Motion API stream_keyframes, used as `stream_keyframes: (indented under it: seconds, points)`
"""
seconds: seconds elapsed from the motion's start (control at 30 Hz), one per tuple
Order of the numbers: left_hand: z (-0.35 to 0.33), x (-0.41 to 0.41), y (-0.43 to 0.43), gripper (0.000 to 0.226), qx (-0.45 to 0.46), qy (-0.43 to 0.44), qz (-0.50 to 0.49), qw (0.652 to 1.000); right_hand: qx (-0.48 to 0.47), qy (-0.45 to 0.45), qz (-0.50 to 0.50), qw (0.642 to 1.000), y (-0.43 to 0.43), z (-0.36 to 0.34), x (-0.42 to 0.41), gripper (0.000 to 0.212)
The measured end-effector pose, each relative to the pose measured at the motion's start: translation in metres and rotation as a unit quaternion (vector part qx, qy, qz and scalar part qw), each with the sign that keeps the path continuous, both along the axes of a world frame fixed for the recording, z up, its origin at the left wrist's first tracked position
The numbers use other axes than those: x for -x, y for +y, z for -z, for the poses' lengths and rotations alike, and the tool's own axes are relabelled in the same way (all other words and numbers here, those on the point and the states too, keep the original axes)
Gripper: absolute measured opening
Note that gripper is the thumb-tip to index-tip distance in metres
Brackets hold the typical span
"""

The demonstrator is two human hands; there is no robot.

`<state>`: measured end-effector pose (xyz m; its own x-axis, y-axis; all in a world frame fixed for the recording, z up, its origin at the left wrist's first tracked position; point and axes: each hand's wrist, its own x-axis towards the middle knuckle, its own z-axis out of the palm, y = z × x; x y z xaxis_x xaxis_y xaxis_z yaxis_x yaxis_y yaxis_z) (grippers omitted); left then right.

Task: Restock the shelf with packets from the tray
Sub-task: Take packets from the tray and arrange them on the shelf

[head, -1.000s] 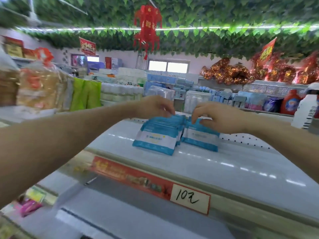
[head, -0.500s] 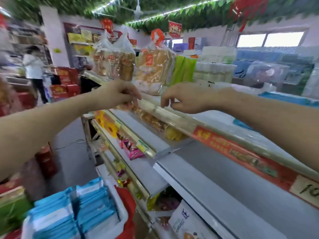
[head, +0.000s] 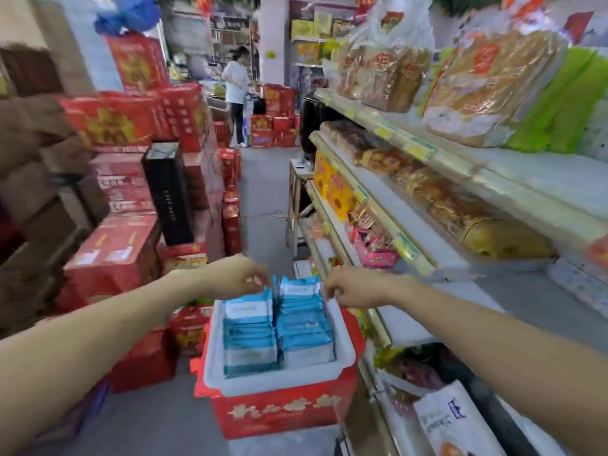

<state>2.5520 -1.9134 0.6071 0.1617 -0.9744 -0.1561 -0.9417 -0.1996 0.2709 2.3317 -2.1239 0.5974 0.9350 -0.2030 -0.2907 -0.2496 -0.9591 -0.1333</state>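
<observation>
Filling the white tray (head: 278, 383) in two rows, the blue packets (head: 279, 324) sit below the shelf (head: 543, 179). Left hand (head: 237, 278) and right hand (head: 348, 287) have swung back from the shelf to the tray's far edge, fingers curled narrow, grip unclear: another load looks due.

Setting: a grocery shop. Shelves (head: 543, 179) are carrying price tags (head: 416, 149) and bagged bread (head: 487, 83); red cartons (head: 112, 255) are standing stacked along the aisle; a person (head: 235, 83) is standing farther down.
</observation>
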Motion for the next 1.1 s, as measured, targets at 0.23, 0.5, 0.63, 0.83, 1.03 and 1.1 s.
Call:
stream_keyframes:
  seconds: [0.23, 0.5, 0.63, 0.83, 1.03, 1.1]
  points:
    - [0.064, 0.001, 0.033, 0.022, -0.068, 0.004, -0.018, 0.998, -0.072, 0.068, -0.026, 0.995, 0.021, 0.095, -0.019, 0.035]
    - [0.075, -0.004, 0.035, 0.022, -0.051, 0.029, -0.041, 0.997, -0.043, 0.053, -0.029, 0.997, 0.010, 0.125, -0.030, 0.041]
    - [0.075, -0.008, 0.038, 0.022, -0.045, 0.037, -0.052, 0.997, -0.009, 0.082, -0.036, 0.996, 0.005, 0.133, -0.035, 0.049]
    - [0.079, -0.013, 0.043, 0.023, -0.043, 0.031, -0.058, 0.997, 0.022, 0.120, -0.049, 0.991, 0.004, 0.143, -0.044, 0.064]
    - [0.081, -0.016, 0.051, 0.024, -0.040, 0.029, -0.059, 0.997, 0.047, 0.065, -0.043, 0.996, 0.001, 0.138, -0.061, 0.057]
    - [0.081, -0.016, 0.054, 0.025, -0.036, 0.029, -0.063, 0.997, 0.048, 0.046, -0.030, 0.997, 0.001, 0.138, -0.068, 0.054]
